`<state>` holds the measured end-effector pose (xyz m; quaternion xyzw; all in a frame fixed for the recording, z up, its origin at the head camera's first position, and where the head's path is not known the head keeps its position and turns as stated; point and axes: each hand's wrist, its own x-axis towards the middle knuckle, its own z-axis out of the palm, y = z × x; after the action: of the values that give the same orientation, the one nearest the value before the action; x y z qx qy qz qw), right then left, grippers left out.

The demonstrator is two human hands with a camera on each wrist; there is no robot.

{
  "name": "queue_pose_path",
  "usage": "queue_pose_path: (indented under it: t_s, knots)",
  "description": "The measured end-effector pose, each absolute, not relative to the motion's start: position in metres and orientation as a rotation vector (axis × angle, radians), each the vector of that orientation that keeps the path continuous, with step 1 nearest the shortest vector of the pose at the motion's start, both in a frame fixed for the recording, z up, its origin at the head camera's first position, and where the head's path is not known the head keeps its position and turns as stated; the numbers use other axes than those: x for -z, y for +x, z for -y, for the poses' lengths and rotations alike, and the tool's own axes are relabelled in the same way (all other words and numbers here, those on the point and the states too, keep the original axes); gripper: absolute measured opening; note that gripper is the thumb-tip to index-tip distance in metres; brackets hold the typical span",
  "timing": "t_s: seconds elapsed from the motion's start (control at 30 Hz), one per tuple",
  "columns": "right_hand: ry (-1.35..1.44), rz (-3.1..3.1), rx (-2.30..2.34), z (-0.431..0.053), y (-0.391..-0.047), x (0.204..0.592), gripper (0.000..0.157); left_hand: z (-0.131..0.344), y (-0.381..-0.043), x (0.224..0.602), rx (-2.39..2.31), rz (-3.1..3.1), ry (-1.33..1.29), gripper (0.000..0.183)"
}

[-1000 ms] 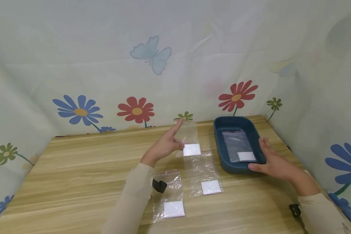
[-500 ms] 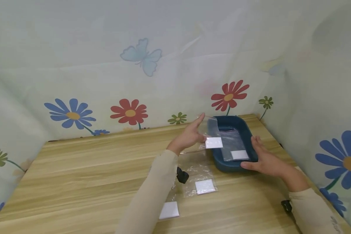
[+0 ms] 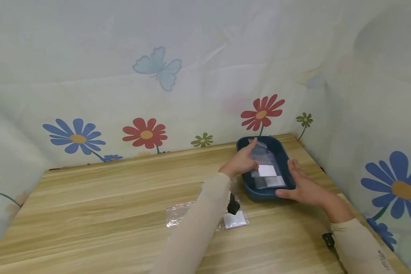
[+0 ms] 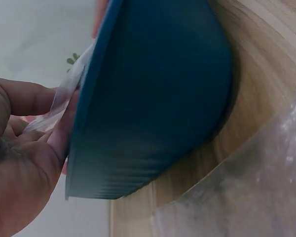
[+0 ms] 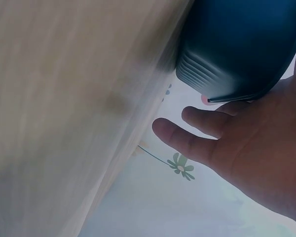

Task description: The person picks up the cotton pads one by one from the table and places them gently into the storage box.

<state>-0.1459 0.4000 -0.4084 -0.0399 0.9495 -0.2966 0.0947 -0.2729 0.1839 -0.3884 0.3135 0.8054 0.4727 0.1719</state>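
Note:
My left hand (image 3: 240, 161) pinches a clear zip bag (image 3: 259, 155) with a white square piece (image 3: 267, 171) in it, over the inside of the dark blue tray (image 3: 283, 158). In the left wrist view, thumb and fingers hold the bag's clear film (image 4: 56, 106) at the tray's rim. Under it another zip bag with a white piece (image 3: 276, 181) lies in the tray. My right hand (image 3: 306, 188) rests against the tray's near right corner, fingers straight and spread. The right wrist view shows this hand (image 5: 256, 133) beside the tray's outer wall (image 5: 241, 44).
On the wooden table (image 3: 106, 205), left of the tray, lie a zip bag (image 3: 178, 214) and one with a white piece (image 3: 235, 219), partly hidden by my left sleeve (image 3: 198, 224). A flower-printed cloth (image 3: 191, 106) stands behind the table.
My left hand has carried the pinched zip bag rightward from the table to over the tray's inside. My right hand stays at the tray. The view has turned slightly right.

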Motion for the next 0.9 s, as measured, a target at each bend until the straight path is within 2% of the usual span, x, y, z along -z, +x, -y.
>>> queue_pose_path:
  t_s: [0.7,0.9]
  knots:
    - [-0.149,-2.823,0.902,-0.403,-0.147,0.411,0.123,-0.226,-0.258,0.398,-1.102,-2.437,0.89,0.097]
    - [-0.155,-2.827,0.914,-0.404,-0.145,0.411,0.121,-0.23,-0.256,0.401,-1.001,-2.462,0.931,0.09]
